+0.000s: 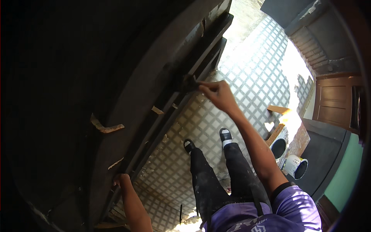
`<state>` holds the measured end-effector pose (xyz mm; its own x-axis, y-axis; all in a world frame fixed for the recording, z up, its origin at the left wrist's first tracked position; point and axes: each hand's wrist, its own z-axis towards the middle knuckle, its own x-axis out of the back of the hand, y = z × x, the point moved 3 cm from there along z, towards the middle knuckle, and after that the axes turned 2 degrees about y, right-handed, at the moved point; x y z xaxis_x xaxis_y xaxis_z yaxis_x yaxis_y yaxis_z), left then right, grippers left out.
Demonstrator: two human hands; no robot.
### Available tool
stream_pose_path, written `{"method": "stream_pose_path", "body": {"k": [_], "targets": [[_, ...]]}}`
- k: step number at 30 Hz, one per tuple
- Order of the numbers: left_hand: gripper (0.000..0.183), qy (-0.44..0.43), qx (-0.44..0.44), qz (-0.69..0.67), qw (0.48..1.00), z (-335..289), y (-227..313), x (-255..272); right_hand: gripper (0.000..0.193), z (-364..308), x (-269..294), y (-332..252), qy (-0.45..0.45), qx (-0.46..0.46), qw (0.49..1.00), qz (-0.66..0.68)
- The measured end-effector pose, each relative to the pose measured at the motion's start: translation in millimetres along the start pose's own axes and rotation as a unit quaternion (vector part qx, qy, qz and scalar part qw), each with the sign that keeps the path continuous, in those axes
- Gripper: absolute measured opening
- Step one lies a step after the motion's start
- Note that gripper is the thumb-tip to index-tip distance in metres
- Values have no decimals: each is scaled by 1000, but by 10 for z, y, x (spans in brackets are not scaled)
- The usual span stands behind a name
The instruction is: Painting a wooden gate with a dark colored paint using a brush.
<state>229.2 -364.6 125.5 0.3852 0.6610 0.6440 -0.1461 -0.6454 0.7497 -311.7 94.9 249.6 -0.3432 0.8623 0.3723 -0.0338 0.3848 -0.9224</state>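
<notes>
My right hand (217, 94) is closed in a pinch around the handle of a dark paintbrush (189, 83), whose wide head is against the ledges of a large black-coated structure (135, 89). The brush is dark and slightly blurred, so its bristles do not show clearly. Lower on the same structure, my left hand (121, 179) curls over its edge, with the fingertips partly hidden. Pale bare patches, such as a curved strip (108, 128) and a small one (157, 110), stand out on the black surface.
My sandalled feet stand on a patterned tile floor (208, 112) with debris along the structure's base. To the right are a white bucket (296, 167), another container with dark contents (278, 148) and a wooden stand (279, 110). Beyond them is a brown wooden door (334, 102).
</notes>
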Motion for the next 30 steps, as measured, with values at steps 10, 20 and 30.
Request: {"method": "stream_pose_path", "body": {"k": [10, 20, 30], "targets": [[57, -40, -105, 277, 954, -637, 75, 161, 26, -612, -639, -32, 73, -64, 995, -7], [54, -257, 182, 169, 934, -329, -223, -33, 29, -151, 270, 59, 265, -29, 955, -128], [62, -71, 65, 7, 995, -888, -332, -127, 46, -2093, -1142, 715, -86, 242, 921, -292]]}}
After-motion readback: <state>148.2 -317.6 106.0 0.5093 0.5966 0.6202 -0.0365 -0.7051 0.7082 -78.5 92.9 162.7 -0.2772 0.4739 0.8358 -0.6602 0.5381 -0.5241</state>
